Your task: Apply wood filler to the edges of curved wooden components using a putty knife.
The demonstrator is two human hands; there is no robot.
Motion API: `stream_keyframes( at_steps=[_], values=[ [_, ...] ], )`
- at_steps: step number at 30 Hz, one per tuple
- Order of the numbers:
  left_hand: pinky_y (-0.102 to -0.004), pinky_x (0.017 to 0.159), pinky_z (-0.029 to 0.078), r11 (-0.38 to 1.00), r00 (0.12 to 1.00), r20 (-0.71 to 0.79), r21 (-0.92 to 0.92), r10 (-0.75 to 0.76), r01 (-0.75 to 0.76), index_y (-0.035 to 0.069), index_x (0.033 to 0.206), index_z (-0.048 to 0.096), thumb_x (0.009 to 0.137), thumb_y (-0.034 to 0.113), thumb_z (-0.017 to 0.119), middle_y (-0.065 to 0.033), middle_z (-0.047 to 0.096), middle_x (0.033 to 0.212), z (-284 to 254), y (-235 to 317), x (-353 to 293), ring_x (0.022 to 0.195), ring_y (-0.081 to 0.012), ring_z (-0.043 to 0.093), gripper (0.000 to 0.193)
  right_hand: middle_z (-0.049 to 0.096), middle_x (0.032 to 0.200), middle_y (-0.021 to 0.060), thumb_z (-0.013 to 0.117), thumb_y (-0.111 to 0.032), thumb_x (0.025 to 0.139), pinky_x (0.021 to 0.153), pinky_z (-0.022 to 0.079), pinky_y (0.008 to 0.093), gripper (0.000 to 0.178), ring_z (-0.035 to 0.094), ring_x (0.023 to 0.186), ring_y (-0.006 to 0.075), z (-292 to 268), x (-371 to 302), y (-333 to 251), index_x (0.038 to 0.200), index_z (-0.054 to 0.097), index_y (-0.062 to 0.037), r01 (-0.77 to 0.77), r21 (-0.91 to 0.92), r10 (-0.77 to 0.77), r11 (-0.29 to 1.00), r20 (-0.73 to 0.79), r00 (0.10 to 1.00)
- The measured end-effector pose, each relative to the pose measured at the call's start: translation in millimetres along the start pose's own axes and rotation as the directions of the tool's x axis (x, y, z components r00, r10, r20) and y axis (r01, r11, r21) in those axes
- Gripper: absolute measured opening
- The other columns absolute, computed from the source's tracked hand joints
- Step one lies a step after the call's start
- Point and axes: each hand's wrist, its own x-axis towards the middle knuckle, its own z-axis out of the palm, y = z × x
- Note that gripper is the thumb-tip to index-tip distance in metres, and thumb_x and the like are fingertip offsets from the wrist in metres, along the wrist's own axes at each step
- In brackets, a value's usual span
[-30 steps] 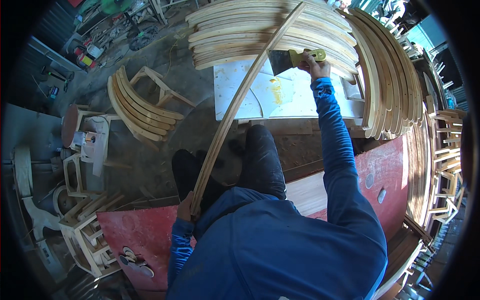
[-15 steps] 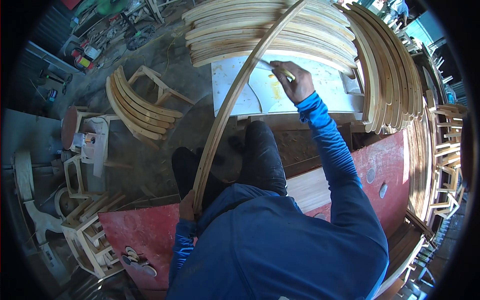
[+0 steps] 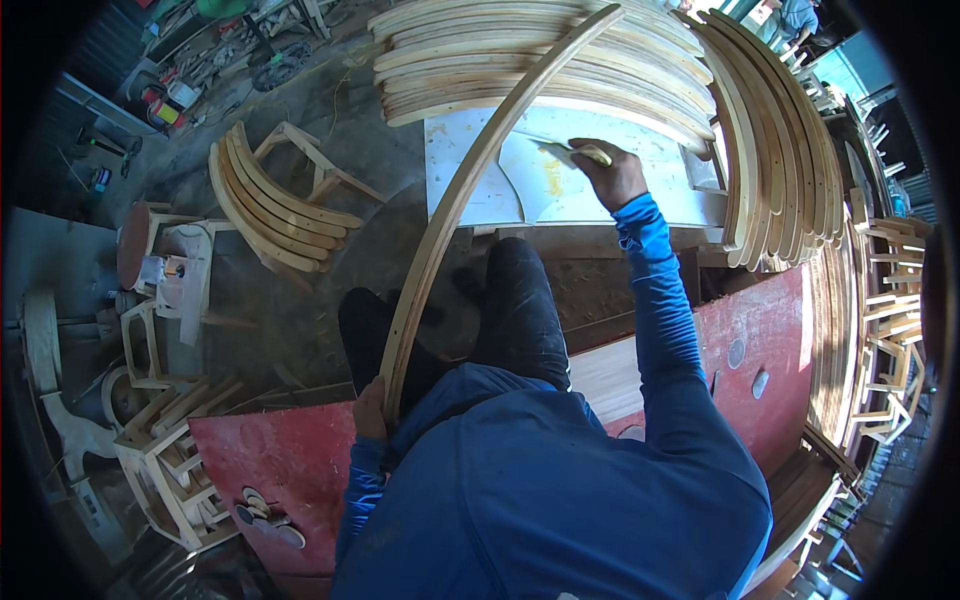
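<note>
A long curved wooden strip slants from my lap up across the white board. My left hand is closed around its near end. In my right hand is what looks like a putty knife with a pale yellowish handle, its blade blurred by motion. The knife is over the board, to the right of the strip and apart from it. Yellowish smears mark the board below it.
Curved strips lie in a big stack at the back, with another stack at the right. A smaller stack stands left, near wooden frames. Sanding discs lie on the red bench beneath me.
My right hand has moved right and slightly nearer, drawing the knife away from the strip. My left hand still grips the strip's near end.
</note>
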Motion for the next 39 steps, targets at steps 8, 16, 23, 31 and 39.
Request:
stream_keyframes(
  at_steps=[8,16,23,31,39],
  values=[
    [-0.0278,0.037,0.034,0.979,0.982,0.013,-0.077,-0.190,0.191,0.012,0.082,0.062,0.101,0.053,0.053,-0.0012,0.052,0.053,11.7,25.0,-6.0,0.039,-0.0133,0.047,0.046,0.076,0.098,0.0153,0.075,-0.021,0.088,0.078,0.058,0.0364,0.023,0.074,0.088,0.0303,9.3,-26.1,68.2,0.109,0.077,-0.0138,-0.132,-0.203,0.127,0.970,-0.038,0.991],
    [-0.0270,0.035,0.033,0.985,0.987,0.015,-0.067,-0.157,0.158,0.012,0.085,0.063,0.101,0.054,0.052,-0.0013,0.052,0.053,7.5,18.9,-5.0,0.038,-0.0137,0.048,0.046,0.075,0.105,0.0138,0.072,-0.022,0.090,0.081,0.058,0.0386,0.022,0.072,0.090,0.0335,35.2,-4.3,79.9,0.110,0.076,-0.0158,-0.064,-0.206,0.071,0.976,0.030,0.997],
    [-0.0272,0.041,0.039,0.979,0.980,0.031,-0.053,-0.196,0.197,0.010,0.092,0.065,0.100,0.049,0.054,-0.0015,0.056,0.065,4.6,22.5,-4.2,0.047,-0.0131,0.053,0.041,0.075,0.103,0.0131,0.073,-0.022,0.089,0.082,0.058,0.0379,0.022,0.073,0.089,0.0335,35.5,-3.4,86.1,0.110,0.077,-0.0166,0.026,-0.216,-0.004,0.976,0.098,0.995],
    [-0.0270,0.035,0.033,0.974,0.979,0.003,-0.098,-0.204,0.204,0.011,0.085,0.063,0.101,0.052,0.052,-0.0006,0.051,0.053,10.3,24.0,-5.1,0.037,-0.0130,0.046,0.046,0.076,0.098,0.0146,0.073,-0.020,0.089,0.079,0.059,0.0365,0.023,0.074,0.084,0.0306,16.4,7.0,80.0,0.110,0.077,-0.0125,-0.070,-0.182,0.099,0.981,0.156,0.983],
    [-0.0265,0.039,0.037,0.973,0.975,0.042,-0.066,-0.219,0.221,0.010,0.089,0.064,0.101,0.050,0.053,-0.0019,0.055,0.061,5.2,25.2,-3.4,0.044,-0.0128,0.051,0.043,0.076,0.087,0.0118,0.069,-0.015,0.094,0.071,0.058,0.0285,0.023,0.073,0.079,0.0144,-19.1,-3.3,54.1,0.113,0.075,-0.0029,-0.335,0.238,0.330,0.912,0.063,0.942]
  ],
)
